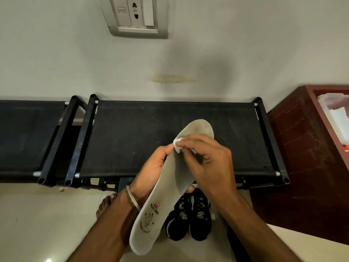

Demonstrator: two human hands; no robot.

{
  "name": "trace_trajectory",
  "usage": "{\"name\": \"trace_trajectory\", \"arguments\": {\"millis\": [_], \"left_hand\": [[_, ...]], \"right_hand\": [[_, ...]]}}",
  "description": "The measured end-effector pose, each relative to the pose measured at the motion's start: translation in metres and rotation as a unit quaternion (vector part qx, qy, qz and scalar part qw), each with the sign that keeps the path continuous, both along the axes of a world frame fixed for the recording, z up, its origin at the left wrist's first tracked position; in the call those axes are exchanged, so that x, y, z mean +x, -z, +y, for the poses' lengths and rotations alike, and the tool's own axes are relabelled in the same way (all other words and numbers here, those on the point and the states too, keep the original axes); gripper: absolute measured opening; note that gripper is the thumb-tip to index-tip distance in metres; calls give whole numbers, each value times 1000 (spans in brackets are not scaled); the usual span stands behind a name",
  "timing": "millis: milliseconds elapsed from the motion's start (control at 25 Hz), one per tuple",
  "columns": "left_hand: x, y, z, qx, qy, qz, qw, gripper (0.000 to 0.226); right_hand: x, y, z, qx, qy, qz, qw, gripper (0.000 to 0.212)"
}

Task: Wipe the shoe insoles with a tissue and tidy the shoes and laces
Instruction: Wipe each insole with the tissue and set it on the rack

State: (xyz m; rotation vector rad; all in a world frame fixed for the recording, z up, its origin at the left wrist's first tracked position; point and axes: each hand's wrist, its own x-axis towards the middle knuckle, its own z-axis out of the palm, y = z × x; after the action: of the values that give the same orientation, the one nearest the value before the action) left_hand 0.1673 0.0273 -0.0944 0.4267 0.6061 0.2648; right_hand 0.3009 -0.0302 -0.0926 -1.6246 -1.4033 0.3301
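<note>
A long pale grey insole (151,220) with a printed logo near its heel is held up in front of me, toe end pointing away. My left hand (151,171) grips it from underneath at its middle, thumb on the left edge. My right hand (205,161) pinches a small wad of white tissue (177,145) and presses it on the insole's forefoot. A pair of black sneakers (188,220) with white laces stands on the floor below, toes toward me.
A black fabric-topped shoe rack (132,133) stands against the wall ahead, with a second one (24,135) to its left. A dark red wooden cabinet (302,148) holding a clear plastic box (336,114) is at the right. My bare foot (104,205) is on the pale floor.
</note>
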Motion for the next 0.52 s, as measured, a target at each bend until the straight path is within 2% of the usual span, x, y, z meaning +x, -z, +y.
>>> {"name": "trace_trajectory", "arguments": {"millis": [80, 160, 240, 400, 440, 520], "left_hand": [[-2, -1, 1, 6, 3, 12, 1000, 47], [-3, 2, 0, 2, 30, 15, 999, 52], [-2, 1, -1, -12, 51, 11, 999, 57], [-3, 0, 3, -3, 25, 24, 999, 51], [-4, 0, 4, -1, 24, 26, 999, 52], [-3, 2, 2, 1, 48, 13, 999, 55]], "right_hand": [[5, 2, 2, 9, 12, -20, 1000, 20], [27, 3, 3, 10, 100, -20, 995, 21], [34, 3, 1, -1, 137, -11, 991, 22], [3, 1, -2, 3, 6, -21, 1000, 22], [6, 2, -1, 7, 5, -24, 1000, 22], [22, 2, 1, 3, 77, -22, 997, 21]]}}
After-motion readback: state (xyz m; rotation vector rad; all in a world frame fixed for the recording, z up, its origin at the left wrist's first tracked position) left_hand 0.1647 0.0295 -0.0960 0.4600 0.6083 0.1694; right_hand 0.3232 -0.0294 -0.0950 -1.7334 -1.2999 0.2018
